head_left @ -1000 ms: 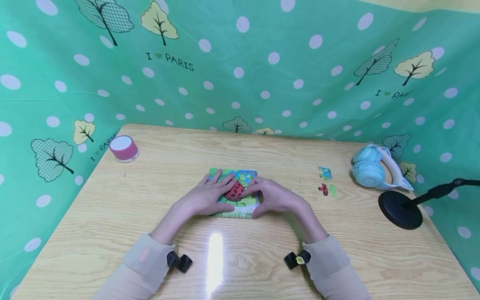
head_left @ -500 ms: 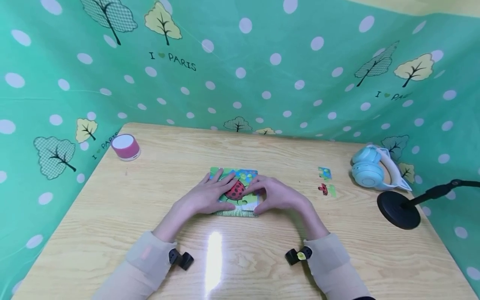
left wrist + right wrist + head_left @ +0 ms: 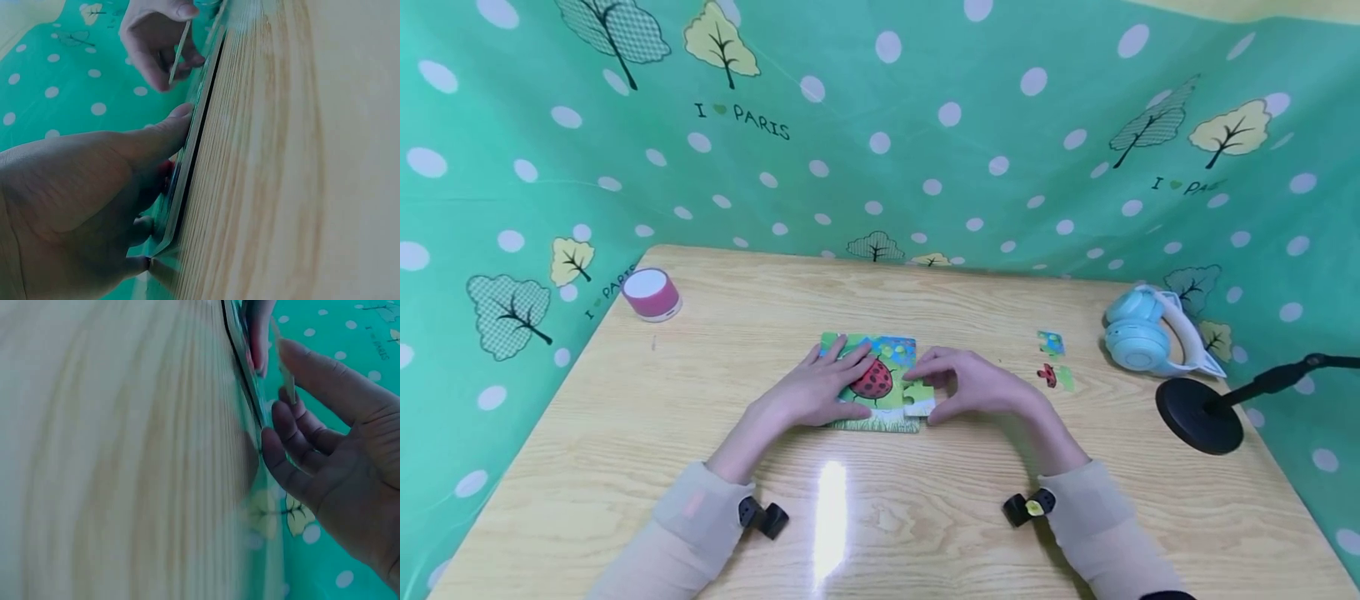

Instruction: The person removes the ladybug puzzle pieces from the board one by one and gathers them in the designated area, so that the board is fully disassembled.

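A jigsaw puzzle with a red ladybug picture (image 3: pixel 874 380) lies flat on the table in the head view. My left hand (image 3: pixel 812 389) rests on its left part with fingers spread, hiding some of the picture. Over the puzzle's lower right edge, my right hand (image 3: pixel 973 383) pinches a green and white puzzle piece (image 3: pixel 919 400) between thumb and fingers. From the left wrist view, this puzzle piece (image 3: pixel 180 53) is tilted and held apart from the board. In the right wrist view the same puzzle piece (image 3: pixel 287 374) appears nearly edge-on at the fingertips.
Loose puzzle pieces (image 3: pixel 1051 343) lie to the right, with a red and green one (image 3: pixel 1048 375) just below. Light blue headphones (image 3: pixel 1138 342) and a black round stand base (image 3: pixel 1199 415) are farther right. A pink cylinder (image 3: pixel 652 295) stands at the back left.
My right hand has shifted right and lifted the pinched puzzle piece off the board's right edge, uncovering more of that side. My left hand has stayed in place.
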Available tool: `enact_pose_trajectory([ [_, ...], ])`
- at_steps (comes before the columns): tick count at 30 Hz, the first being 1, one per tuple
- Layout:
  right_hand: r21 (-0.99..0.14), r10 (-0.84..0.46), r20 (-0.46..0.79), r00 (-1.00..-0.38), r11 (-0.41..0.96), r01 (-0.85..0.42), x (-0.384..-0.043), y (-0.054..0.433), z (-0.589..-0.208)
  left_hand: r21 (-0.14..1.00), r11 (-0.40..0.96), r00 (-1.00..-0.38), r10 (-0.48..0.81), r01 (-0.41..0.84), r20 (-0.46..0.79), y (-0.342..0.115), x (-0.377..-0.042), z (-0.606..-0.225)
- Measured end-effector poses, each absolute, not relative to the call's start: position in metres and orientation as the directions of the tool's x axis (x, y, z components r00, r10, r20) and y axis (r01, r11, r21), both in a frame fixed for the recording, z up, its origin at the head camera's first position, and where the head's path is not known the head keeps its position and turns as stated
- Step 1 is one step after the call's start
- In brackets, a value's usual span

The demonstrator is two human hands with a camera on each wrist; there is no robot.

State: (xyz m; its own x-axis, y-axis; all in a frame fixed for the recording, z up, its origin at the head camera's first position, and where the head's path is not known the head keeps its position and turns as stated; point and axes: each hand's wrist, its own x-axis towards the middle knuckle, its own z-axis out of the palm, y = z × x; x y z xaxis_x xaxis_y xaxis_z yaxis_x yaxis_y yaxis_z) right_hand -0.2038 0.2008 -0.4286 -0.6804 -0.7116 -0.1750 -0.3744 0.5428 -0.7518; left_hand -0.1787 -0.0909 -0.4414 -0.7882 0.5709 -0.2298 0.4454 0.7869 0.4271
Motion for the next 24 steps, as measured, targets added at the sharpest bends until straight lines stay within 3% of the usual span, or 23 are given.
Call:
enact_pose_trajectory([
  [14,-0.698,-0.585,-0.136,-0.799,0.629,-0.342,-0.194,0.265,-0.417,0.432,0.781,-0.79,0.575,0.451,-0.213,-0.092,-0.178,-0.444],
  [24,-0.672,-0.536,-0.125,-0.835,0.665,-0.327,-0.186,0.317,-0.413,0.435,0.784,-0.792,0.57,0.443,-0.219,-0.091,-0.177,-0.443],
])
